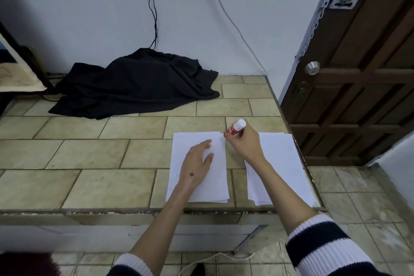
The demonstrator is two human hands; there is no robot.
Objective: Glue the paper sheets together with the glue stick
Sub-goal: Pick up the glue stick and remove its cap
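Tiled counter (94,154) carries two paper stacks. On the left stack (215,186) the left hand (197,163) lies flat, fingers straight. At that stack's top right corner the right hand (243,143) grips a red glue stick (235,128), tip apparently touching paper. Beside it, rightward, lies the right stack (277,152).

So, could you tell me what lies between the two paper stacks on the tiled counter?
In the head view, a bare strip of tiled counter separates the left stack from the right stack; the right hand holding the glue stick crosses it.

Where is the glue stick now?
The right hand grips the glue stick at the far right corner of the left paper stack.
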